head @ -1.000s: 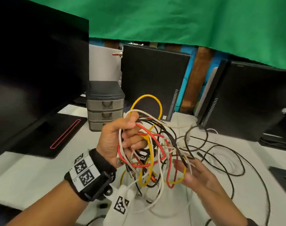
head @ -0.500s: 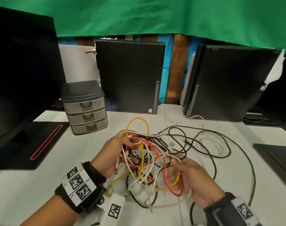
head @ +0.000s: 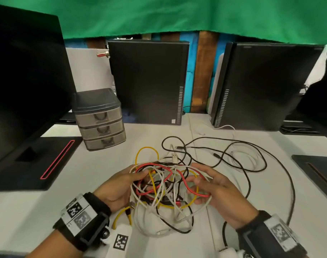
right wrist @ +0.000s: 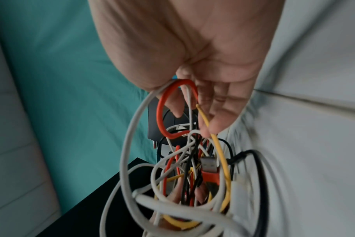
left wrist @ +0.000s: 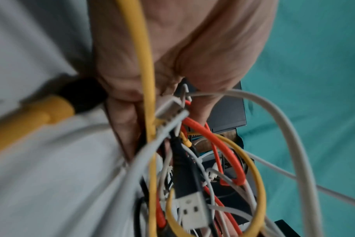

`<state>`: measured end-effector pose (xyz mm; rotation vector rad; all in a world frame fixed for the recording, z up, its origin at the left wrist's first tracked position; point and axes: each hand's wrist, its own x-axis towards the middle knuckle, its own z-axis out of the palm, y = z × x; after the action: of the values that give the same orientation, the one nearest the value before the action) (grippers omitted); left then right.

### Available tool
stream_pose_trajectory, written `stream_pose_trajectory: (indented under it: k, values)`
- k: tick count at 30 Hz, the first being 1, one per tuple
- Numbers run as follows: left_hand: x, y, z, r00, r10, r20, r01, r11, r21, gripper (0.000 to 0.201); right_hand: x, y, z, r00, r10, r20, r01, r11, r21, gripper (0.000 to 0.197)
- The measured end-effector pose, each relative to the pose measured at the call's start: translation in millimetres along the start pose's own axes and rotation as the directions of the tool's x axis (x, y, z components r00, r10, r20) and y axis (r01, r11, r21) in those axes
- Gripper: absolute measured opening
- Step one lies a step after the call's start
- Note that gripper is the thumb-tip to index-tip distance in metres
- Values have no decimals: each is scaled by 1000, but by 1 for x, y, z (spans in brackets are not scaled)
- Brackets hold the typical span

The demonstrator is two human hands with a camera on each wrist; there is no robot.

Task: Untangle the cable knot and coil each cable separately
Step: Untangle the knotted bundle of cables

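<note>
The cable knot [head: 165,185] sits low over the white table [head: 47,216], near me and about at the middle, a snarl of red, yellow, white and black leads. My left hand [head: 119,189] has it from the left side, fingers curled into the strands and closed round several of them; in the left wrist view a yellow cable [left wrist: 146,67] runs down across my palm and a white USB plug [left wrist: 192,211] hangs in the tangle below. My right hand [head: 220,192] holds the right side, its fingers bent and hooked through a red cable [head: 191,189] loop and a white cable [head: 203,203]; the right wrist view shows that red loop [right wrist: 162,109] round my fingers [right wrist: 223,112].

From the knot black cables [head: 248,183] trail off to the right in wide loops across the table, over a loose white coil [head: 246,159]. Farther left stands a small grey drawer unit [head: 101,120]. Behind it and to the right stand two black computer towers [head: 149,84], a monitor [head: 26,75] is at the far left, and green cloth [head: 177,13] hangs beyond.
</note>
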<state>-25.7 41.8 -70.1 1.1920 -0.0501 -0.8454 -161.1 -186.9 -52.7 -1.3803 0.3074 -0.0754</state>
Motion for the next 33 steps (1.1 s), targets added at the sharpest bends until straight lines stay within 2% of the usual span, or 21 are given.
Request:
stream_pose_trajectory:
  k: [4, 7, 9, 11, 15, 18, 21, 25, 27, 29, 33]
  values:
    - [2, -3, -1, 997, 16, -75, -13, 999, 48, 31, -1, 2, 0, 996, 75, 57, -73, 997, -38, 51]
    - [2, -4, 1, 995, 5, -100, -5, 1000, 6, 21, 0, 1, -3, 983, 166, 72, -168, 986, 15, 57]
    - [1, -4, -1, 993, 6, -114, -10, 999, -35, 20, 0, -5, -7, 988, 148, 37, -149, 989, 6, 68]
    - [5, -6, -6, 986, 16, -166, -34, 994, -106, 27, -1, -13, -10, 997, 80, -16, -81, 994, -75, 73]
    - [12, -9, -13, 952, 12, -305, -82, 973, -215, 34, -11, -26, -9, 993, -55, -107, 32, 978, -205, 42]
    - [14, -11, -14, 941, 1, -339, -84, 969, -232, 32, -17, -25, 1, 981, -146, -125, 101, 946, -308, 18]
    - [15, -12, -18, 946, -8, -326, -76, 967, -244, 33, -20, -19, 12, 969, -212, -130, 152, 919, -364, 4]
    - [11, -7, -17, 970, 31, -241, -100, 955, -279, 33, -22, -12, 22, 980, -176, -89, 130, 916, -379, 14]
    - [3, 2, -10, 976, 118, -180, -170, 937, -304, 26, -22, -10, 24, 980, -176, -91, 130, 919, -371, 21]
    - [-8, 16, 0, 964, 238, -119, -263, 920, -292, 19, -22, -15, 24, 977, -182, -110, 131, 922, -363, 21]
    - [-31, 51, 28, 885, 457, 82, -427, 870, -246, 24, -27, -32, 20, 962, -237, -136, 180, 924, -338, 12]
